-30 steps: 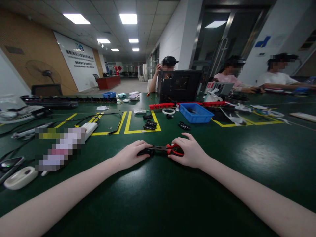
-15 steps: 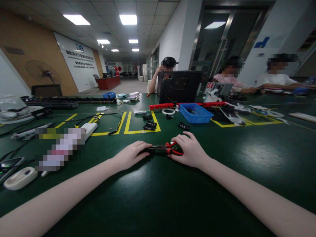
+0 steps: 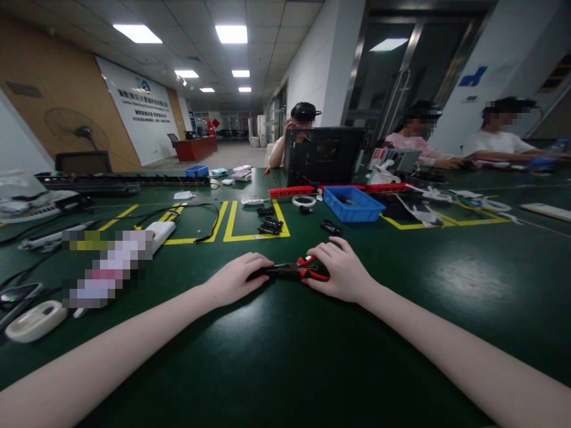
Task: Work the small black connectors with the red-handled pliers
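On the dark green table [image 3: 285,356] my right hand [image 3: 341,273] grips the red handles of a pair of pliers [image 3: 298,269], whose jaws point left. My left hand [image 3: 236,278] is curled over a small black part [image 3: 259,274] lying at the pliers' tip. Both hands rest on the table surface, close together, just in front of a yellow-taped square [image 3: 232,223].
Small black parts [image 3: 270,226] lie inside the yellow square, one more [image 3: 332,226] beside a blue bin [image 3: 353,204]. Red strips [image 3: 292,191] and a black box [image 3: 323,156] stand behind. Cables, a white power strip [image 3: 160,230] and devices crowd the left. Three people sit across the table.
My right hand has lifted the pliers' handles slightly and spread them a little; the left hand stays on the black part.
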Demonstrator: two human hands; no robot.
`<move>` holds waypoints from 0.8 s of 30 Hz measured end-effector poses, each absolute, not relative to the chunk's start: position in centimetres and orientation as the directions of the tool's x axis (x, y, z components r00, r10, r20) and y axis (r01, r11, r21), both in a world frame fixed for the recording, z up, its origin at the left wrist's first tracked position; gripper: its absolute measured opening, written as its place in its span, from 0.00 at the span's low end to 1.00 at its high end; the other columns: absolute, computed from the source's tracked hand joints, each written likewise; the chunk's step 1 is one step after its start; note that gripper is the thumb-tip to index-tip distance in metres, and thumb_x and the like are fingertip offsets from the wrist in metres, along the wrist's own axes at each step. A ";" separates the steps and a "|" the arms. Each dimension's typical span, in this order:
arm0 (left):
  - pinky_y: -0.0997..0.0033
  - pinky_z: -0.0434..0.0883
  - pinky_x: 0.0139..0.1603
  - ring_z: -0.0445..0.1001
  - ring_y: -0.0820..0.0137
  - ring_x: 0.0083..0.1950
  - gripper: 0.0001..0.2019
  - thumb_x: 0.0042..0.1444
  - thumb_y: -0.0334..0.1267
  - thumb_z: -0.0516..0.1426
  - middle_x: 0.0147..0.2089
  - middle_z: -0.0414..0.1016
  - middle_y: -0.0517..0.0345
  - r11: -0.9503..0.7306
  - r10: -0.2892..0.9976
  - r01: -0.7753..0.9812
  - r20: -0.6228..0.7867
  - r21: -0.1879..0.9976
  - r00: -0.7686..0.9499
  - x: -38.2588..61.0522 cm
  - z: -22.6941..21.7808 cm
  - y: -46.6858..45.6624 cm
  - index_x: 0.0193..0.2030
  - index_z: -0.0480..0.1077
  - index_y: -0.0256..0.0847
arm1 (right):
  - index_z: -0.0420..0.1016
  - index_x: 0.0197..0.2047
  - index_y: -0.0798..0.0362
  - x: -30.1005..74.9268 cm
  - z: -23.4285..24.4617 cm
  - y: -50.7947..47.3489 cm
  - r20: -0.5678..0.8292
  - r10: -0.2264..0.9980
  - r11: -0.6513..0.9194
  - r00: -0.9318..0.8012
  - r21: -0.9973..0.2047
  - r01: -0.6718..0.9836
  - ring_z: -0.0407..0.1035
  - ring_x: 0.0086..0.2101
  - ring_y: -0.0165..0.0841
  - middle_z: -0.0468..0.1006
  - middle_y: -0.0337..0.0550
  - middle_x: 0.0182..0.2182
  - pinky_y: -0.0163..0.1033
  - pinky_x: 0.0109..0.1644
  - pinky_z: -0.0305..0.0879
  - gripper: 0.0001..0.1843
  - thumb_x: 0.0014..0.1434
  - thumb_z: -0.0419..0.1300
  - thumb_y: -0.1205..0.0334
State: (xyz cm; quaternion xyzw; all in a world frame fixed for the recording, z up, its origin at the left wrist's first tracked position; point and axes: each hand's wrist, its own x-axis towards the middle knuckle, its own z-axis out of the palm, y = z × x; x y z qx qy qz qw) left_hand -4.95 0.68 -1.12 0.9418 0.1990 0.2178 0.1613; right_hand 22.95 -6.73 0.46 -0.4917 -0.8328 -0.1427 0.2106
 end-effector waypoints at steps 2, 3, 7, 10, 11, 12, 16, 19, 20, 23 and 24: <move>0.59 0.70 0.59 0.70 0.64 0.56 0.15 0.65 0.36 0.54 0.55 0.70 0.52 -0.872 0.439 0.297 0.353 0.388 0.826 -4.9 -1.0 0.6 0.57 0.66 0.43 | 0.72 0.46 0.53 22.9 0.5 -6.8 0.495 0.756 0.477 -0.427 0.030 0.878 0.71 0.45 0.42 0.78 0.49 0.42 0.54 0.62 0.52 0.23 0.54 0.62 0.45; 0.59 0.70 0.59 0.70 0.64 0.56 0.15 0.65 0.36 0.54 0.56 0.70 0.52 -0.872 0.438 0.295 0.355 0.390 0.826 -4.9 -1.0 0.6 0.57 0.66 0.43 | 0.72 0.46 0.53 22.9 0.5 -6.8 0.497 0.755 0.477 -0.427 0.030 0.878 0.71 0.45 0.42 0.78 0.49 0.42 0.54 0.62 0.52 0.23 0.54 0.62 0.45; 0.61 0.72 0.56 0.71 0.65 0.54 0.16 0.64 0.35 0.54 0.56 0.68 0.51 -0.864 0.445 0.292 0.353 0.410 0.823 -5.0 -1.0 0.5 0.58 0.65 0.44 | 0.72 0.46 0.54 22.9 0.5 -6.8 0.495 0.755 0.478 -0.431 0.034 0.878 0.72 0.44 0.42 0.79 0.49 0.41 0.54 0.62 0.52 0.23 0.54 0.62 0.46; 0.61 0.73 0.54 0.72 0.65 0.50 0.16 0.64 0.36 0.54 0.53 0.67 0.52 -0.857 0.457 0.304 0.342 0.416 0.821 -5.1 -1.1 0.5 0.58 0.65 0.44 | 0.73 0.46 0.54 22.8 0.6 -6.9 0.491 0.754 0.482 -0.437 0.038 0.875 0.72 0.43 0.42 0.79 0.49 0.40 0.54 0.60 0.54 0.23 0.55 0.62 0.45; 0.62 0.73 0.54 0.72 0.65 0.50 0.16 0.64 0.37 0.54 0.52 0.67 0.52 -0.855 0.459 0.305 0.339 0.418 0.821 -5.1 -1.1 0.5 0.58 0.65 0.44 | 0.73 0.46 0.54 22.8 0.6 -6.9 0.491 0.752 0.485 -0.440 0.038 0.874 0.72 0.42 0.41 0.80 0.49 0.39 0.54 0.59 0.55 0.23 0.55 0.62 0.45; 0.62 0.73 0.53 0.72 0.66 0.49 0.16 0.65 0.37 0.54 0.52 0.67 0.52 -0.854 0.459 0.305 0.336 0.421 0.822 -5.1 -1.1 0.5 0.59 0.65 0.44 | 0.73 0.45 0.54 22.8 0.6 -6.9 0.489 0.751 0.489 -0.443 0.038 0.871 0.73 0.41 0.41 0.80 0.49 0.39 0.53 0.59 0.56 0.22 0.55 0.61 0.45; 0.62 0.73 0.53 0.72 0.66 0.49 0.16 0.65 0.37 0.53 0.52 0.66 0.52 -0.847 0.459 0.299 0.322 0.439 0.828 -5.1 -1.0 0.4 0.59 0.64 0.44 | 0.74 0.44 0.56 22.7 0.7 -7.0 0.477 0.754 0.495 -0.452 0.039 0.868 0.73 0.38 0.40 0.80 0.49 0.37 0.53 0.58 0.56 0.22 0.56 0.61 0.45; 0.62 0.72 0.54 0.71 0.66 0.50 0.16 0.65 0.37 0.53 0.53 0.65 0.52 -0.844 0.456 0.293 0.315 0.449 0.832 -5.1 -0.8 0.4 0.59 0.64 0.44 | 0.74 0.43 0.55 22.7 0.8 -7.0 0.471 0.760 0.491 -0.448 0.037 0.870 0.73 0.37 0.40 0.80 0.49 0.36 0.53 0.58 0.57 0.22 0.56 0.61 0.45; 0.62 0.72 0.54 0.71 0.66 0.50 0.16 0.65 0.37 0.53 0.53 0.65 0.52 -0.843 0.456 0.292 0.312 0.451 0.833 -5.1 -0.8 0.4 0.59 0.64 0.45 | 0.73 0.43 0.55 22.7 0.8 -7.0 0.471 0.761 0.489 -0.446 0.035 0.871 0.73 0.37 0.40 0.80 0.49 0.36 0.53 0.57 0.57 0.22 0.56 0.61 0.45; 0.61 0.73 0.54 0.71 0.66 0.50 0.16 0.65 0.38 0.53 0.53 0.65 0.52 -0.840 0.459 0.297 0.304 0.454 0.835 -5.2 -0.7 0.4 0.59 0.64 0.45 | 0.73 0.43 0.55 22.7 0.8 -7.0 0.473 0.764 0.483 -0.438 0.030 0.875 0.73 0.38 0.40 0.80 0.49 0.37 0.53 0.57 0.57 0.22 0.56 0.61 0.45; 0.61 0.73 0.53 0.72 0.66 0.50 0.16 0.65 0.38 0.53 0.53 0.65 0.52 -0.839 0.459 0.298 0.301 0.455 0.836 -5.2 -0.6 0.4 0.60 0.64 0.45 | 0.73 0.43 0.55 22.7 0.7 -6.9 0.473 0.767 0.480 -0.434 0.027 0.877 0.73 0.38 0.40 0.80 0.49 0.37 0.53 0.57 0.57 0.22 0.56 0.61 0.45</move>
